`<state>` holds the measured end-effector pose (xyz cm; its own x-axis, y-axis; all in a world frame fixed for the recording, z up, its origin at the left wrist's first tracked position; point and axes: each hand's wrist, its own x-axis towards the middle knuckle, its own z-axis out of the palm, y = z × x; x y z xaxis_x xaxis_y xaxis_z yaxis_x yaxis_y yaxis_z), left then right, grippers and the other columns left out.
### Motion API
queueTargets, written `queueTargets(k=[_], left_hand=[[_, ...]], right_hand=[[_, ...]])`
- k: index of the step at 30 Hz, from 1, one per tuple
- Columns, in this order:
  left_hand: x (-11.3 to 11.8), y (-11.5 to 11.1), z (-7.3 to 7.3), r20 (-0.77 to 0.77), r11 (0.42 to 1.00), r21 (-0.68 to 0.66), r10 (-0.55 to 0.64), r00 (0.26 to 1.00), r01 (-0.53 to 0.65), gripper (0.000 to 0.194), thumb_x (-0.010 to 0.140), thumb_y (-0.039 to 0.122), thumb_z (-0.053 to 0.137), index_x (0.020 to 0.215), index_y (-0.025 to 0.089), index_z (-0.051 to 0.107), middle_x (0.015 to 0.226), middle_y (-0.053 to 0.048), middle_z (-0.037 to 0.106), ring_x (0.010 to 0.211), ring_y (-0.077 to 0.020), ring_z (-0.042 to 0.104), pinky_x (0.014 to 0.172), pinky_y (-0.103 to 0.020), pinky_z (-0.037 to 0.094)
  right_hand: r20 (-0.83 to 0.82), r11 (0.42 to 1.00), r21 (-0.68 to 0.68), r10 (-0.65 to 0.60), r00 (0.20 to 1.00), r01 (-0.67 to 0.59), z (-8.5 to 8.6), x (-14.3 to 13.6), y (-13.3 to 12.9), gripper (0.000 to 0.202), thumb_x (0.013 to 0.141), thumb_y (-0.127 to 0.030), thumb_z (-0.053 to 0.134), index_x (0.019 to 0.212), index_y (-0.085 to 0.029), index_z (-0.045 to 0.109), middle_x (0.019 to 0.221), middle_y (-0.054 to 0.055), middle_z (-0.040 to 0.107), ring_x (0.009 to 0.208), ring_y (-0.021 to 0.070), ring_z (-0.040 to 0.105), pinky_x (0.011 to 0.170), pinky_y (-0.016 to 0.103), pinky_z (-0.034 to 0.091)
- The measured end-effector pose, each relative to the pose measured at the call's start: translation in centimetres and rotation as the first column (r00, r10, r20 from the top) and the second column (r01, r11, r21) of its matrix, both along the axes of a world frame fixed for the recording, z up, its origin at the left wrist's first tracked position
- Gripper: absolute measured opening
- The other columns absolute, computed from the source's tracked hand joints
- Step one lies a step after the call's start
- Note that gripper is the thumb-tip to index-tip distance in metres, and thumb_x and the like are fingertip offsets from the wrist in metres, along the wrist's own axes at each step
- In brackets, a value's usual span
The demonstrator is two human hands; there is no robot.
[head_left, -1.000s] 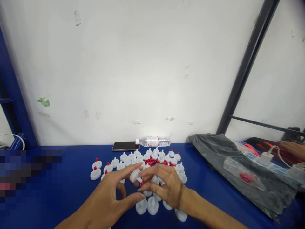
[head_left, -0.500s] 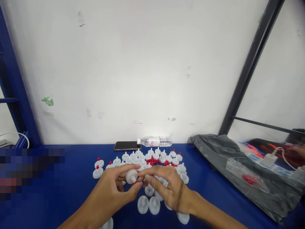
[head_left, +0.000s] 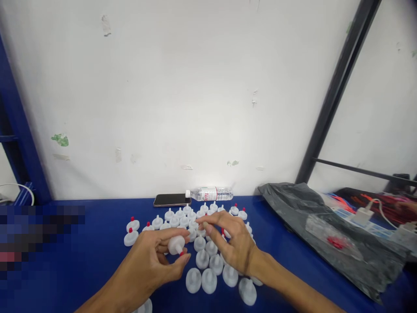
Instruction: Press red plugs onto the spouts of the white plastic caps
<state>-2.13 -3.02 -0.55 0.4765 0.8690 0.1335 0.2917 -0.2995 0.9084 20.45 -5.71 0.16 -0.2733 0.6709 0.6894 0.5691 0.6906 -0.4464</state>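
Note:
My left hand (head_left: 156, 256) holds a white nozzle cap (head_left: 176, 244) between thumb and fingers, its spout tipped with red and pointing down to the right. To the right, my right hand (head_left: 230, 239) hovers over the caps, thumb and index finger close together; whether anything is between them is too small to tell. Many white caps, such as one near the front (head_left: 209, 281), stand spout up on the blue table (head_left: 97, 252). Several at the left and back right have red tips, like the one at the left (head_left: 130, 237).
Behind the caps lie a black phone (head_left: 172, 200) and a clear bottle (head_left: 211, 193). A dark plastic bag (head_left: 293, 204) covers the right side, with a clear bag of red pieces (head_left: 337, 242) on it. Beyond are a white charger (head_left: 364, 215) and cables.
My right hand has moved away from the cap in my left hand and sits a little higher. The cap's red tip now shows more clearly. The view has shifted slightly.

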Motion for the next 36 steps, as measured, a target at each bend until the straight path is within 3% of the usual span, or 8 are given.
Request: queueTargets(k=[3, 6, 8, 11, 18, 25, 30, 36], left_hand=[[-0.3, 0.0, -0.4, -0.128, 0.998, 0.032, -0.052, 0.990, 0.057, 0.040, 0.083, 0.043, 0.070, 0.117, 0.022, 0.072, 0.089, -0.002, 0.075, 0.050, -0.0093, 0.055, 0.045, -0.020, 0.042], [-0.5, 0.1, -0.8, -0.248, 0.976, 0.212, 0.008, 0.969, 0.046, 0.037, 0.086, 0.047, 0.067, 0.116, 0.027, 0.071, 0.108, -0.002, 0.071, 0.045, -0.0053, 0.053, 0.046, -0.020, 0.044], [-0.5, 0.2, -1.0, -0.297, 0.942, 0.332, 0.065, 0.953, 0.039, 0.034, 0.088, 0.049, 0.063, 0.114, 0.029, 0.072, 0.121, -0.004, 0.066, 0.046, -0.0048, 0.054, 0.049, -0.022, 0.047], [-0.6, 0.3, -1.2, -0.360, 0.915, 0.394, 0.070, 0.930, 0.083, 0.034, 0.091, 0.050, 0.059, 0.114, 0.029, 0.073, 0.114, -0.005, 0.067, 0.052, -0.0099, 0.060, 0.053, -0.026, 0.052], [-1.0, 0.5, -2.8, -0.338, 0.849, 0.521, 0.109, 0.935, 0.090, 0.030, 0.097, 0.048, 0.052, 0.113, 0.032, 0.072, 0.112, -0.003, 0.075, 0.104, -0.0260, 0.068, 0.094, -0.038, 0.055], [-1.3, 1.0, -4.0, -0.372, 0.817, 0.546, 0.039, 0.927, 0.184, 0.029, 0.103, 0.033, 0.044, 0.111, 0.030, 0.071, 0.105, -0.001, 0.076, 0.100, -0.0211, 0.069, 0.091, -0.032, 0.052], [-1.1, 0.9, -1.2, -0.425, 0.845, 0.507, 0.075, 0.902, 0.168, 0.027, 0.102, 0.033, 0.045, 0.105, 0.028, 0.072, 0.103, -0.001, 0.076, 0.098, -0.0205, 0.068, 0.088, -0.032, 0.049], [-3.1, 1.6, 3.1, -0.574, 0.836, 0.513, 0.166, 0.802, 0.194, 0.037, 0.096, 0.034, 0.047, 0.064, 0.023, 0.060, 0.056, 0.002, 0.061, 0.052, -0.0159, 0.053, 0.055, -0.029, 0.034]], right_hand=[[0.058, 0.992, 0.063, -0.115, 0.992, 0.112, -0.1, 0.9, 1.0, 0.025, 0.101, -0.023, 0.052, 0.120, -0.026, 0.067, 0.107, 0.002, 0.077, 0.099, 0.0186, 0.069, 0.091, 0.034, 0.050], [0.232, 0.975, 0.088, -0.219, 0.948, 0.203, -0.5, 2.2, 2.4, 0.024, 0.099, -0.016, 0.054, 0.116, -0.022, 0.069, 0.109, 0.006, 0.076, 0.102, 0.0222, 0.069, 0.095, 0.039, 0.048], [0.368, 0.969, 0.025, -0.236, 0.899, 0.245, -0.9, 3.1, 3.5, 0.025, 0.096, -0.010, 0.054, 0.106, -0.022, 0.074, 0.105, 0.005, 0.077, 0.100, 0.0225, 0.070, 0.094, 0.040, 0.047], [0.497, 0.948, -0.083, -0.227, 0.837, 0.306, -1.6, 3.9, 4.7, 0.025, 0.093, -0.006, 0.059, 0.097, -0.023, 0.077, 0.104, 0.003, 0.078, 0.101, 0.0227, 0.070, 0.096, 0.041, 0.045], [0.582, 0.960, -0.110, -0.148, 0.799, 0.258, -2.3, 4.3, 5.2, 0.022, 0.092, -0.012, 0.064, 0.102, -0.026, 0.078, 0.100, 0.003, 0.079, 0.101, 0.0212, 0.069, 0.101, 0.039, 0.042], [0.624, 0.961, -0.081, -0.157, 0.765, 0.264, -2.7, 4.5, 5.3, 0.020, 0.095, -0.018, 0.061, 0.101, -0.027, 0.078, 0.096, 0.003, 0.079, 0.095, 0.0204, 0.069, 0.099, 0.038, 0.042], [0.630, 0.946, -0.125, -0.157, 0.761, 0.298, -2.8, 4.5, 5.5, 0.017, 0.093, -0.017, 0.063, 0.091, -0.026, 0.077, 0.091, 0.002, 0.079, 0.094, 0.0201, 0.068, 0.102, 0.039, 0.039], [0.604, 0.939, -0.130, -0.180, 0.776, 0.318, -2.6, 4.4, 5.4, 0.019, 0.095, -0.015, 0.061, 0.083, -0.022, 0.073, 0.086, 0.002, 0.077, 0.088, 0.0197, 0.069, 0.106, 0.043, 0.035]])
